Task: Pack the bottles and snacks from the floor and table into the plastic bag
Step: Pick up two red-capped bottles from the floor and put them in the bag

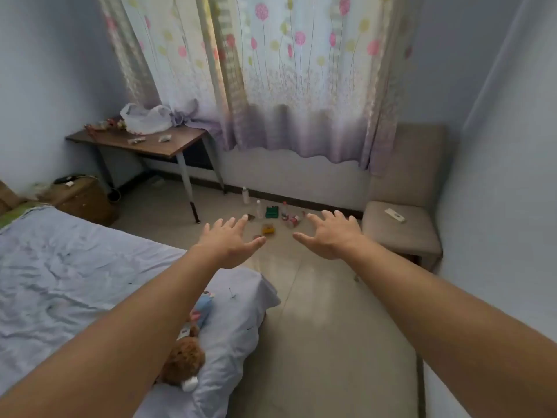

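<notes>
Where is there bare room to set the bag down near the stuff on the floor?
Bare floor between the bed and the chair. It is crowded by the wall, where the bottles and green box cluster.

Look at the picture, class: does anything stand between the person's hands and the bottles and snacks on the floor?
Nothing visible does. The left hand and right hand are open and held out over bare floor, and the bottles and snacks lie beyond them by the wall. The bed stays off to the left and the chair to the right.
</notes>
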`<state>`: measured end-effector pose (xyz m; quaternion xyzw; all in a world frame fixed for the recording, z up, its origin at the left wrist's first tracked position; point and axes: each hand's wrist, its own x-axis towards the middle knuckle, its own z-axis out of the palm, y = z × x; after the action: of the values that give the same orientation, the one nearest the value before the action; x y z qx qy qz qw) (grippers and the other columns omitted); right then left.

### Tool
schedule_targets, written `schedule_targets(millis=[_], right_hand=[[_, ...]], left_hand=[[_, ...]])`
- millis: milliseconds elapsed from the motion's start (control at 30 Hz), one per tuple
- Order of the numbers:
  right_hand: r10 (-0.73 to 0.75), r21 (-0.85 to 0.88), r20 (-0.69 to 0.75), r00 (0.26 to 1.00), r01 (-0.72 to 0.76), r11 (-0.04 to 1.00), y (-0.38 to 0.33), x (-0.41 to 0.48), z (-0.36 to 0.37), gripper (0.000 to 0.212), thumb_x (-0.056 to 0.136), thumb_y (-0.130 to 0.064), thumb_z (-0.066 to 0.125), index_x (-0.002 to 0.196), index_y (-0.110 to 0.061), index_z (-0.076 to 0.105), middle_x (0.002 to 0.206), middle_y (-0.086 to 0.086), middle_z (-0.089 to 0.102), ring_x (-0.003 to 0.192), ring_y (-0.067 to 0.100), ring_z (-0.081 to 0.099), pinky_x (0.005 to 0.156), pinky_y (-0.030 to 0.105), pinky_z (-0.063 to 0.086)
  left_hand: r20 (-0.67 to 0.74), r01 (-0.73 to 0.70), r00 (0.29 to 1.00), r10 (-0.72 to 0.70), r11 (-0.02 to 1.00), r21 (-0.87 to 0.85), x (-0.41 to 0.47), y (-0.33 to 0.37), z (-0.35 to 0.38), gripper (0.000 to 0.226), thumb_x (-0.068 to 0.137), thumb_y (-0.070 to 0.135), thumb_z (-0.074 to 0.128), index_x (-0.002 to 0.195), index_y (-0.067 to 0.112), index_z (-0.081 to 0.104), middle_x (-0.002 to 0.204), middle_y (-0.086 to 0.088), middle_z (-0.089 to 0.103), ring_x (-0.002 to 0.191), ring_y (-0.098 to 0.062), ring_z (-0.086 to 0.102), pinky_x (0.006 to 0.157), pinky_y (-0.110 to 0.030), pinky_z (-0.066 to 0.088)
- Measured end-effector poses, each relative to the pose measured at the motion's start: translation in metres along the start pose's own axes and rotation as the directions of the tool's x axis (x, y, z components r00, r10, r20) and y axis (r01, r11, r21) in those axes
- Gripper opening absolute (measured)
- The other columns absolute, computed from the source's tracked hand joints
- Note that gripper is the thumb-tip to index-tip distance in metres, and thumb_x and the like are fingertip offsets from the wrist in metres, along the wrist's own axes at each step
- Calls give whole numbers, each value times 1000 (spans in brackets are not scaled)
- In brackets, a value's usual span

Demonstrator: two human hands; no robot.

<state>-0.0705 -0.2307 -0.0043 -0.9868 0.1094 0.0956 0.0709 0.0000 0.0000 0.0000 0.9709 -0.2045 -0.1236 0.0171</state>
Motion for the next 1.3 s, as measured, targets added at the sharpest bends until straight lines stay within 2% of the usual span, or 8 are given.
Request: schedule_targets(millis=[200, 400, 800, 1067, 1300], right_hand=[[33, -6, -2, 999, -33, 999, 24, 49, 7, 85, 93, -81, 24, 161, -30, 21, 167, 9, 27, 154, 35, 22, 123, 57, 21], [51, 33, 5, 999, -51, 998, 51, 138, 20, 84, 93, -80, 25, 161, -31, 21, 166, 10, 28, 153, 35, 24, 122, 57, 22], [-29, 15, 20, 999, 28, 999, 122, 343, -24, 83, 94, -80, 24, 160, -30, 25, 160, 10, 38, 147, 35, 33, 118, 56, 29], [29, 25, 38, 999, -30, 999, 164, 441, -44, 81, 95, -78, 26, 160, -32, 22, 160, 9, 37, 147, 34, 32, 116, 52, 30], [87, 31, 59, 994, -89, 996, 171, 539, -37, 81, 95, -78, 29, 161, -33, 20, 162, 10, 35, 148, 34, 32, 118, 53, 29]], left_hand=[[40, -7, 999, 6, 999, 40, 51, -5, 4, 88, 94, 79, 23, 164, 28, 6, 171, -5, 13, 157, -29, 9, 126, -53, 8], [-23, -39, 999, 40, 998, 49, 129, 8, -2, 82, 97, 75, 28, 163, 32, 6, 171, -4, 10, 157, -27, 8, 127, -53, 8], [-30, 63, 998, -62, 997, 42, 321, 48, -29, 83, 96, 77, 24, 163, 32, 7, 171, -4, 11, 157, -27, 8, 127, -53, 8], [-28, 73, 997, -73, 997, 2, 435, 52, -49, 82, 97, 75, 26, 164, 31, 6, 171, -5, 11, 157, -28, 9, 127, -51, 7], [-31, 31, 999, -30, 999, 43, 557, 32, -40, 83, 96, 77, 26, 164, 32, 7, 171, -4, 12, 157, -28, 9, 127, -51, 7]])
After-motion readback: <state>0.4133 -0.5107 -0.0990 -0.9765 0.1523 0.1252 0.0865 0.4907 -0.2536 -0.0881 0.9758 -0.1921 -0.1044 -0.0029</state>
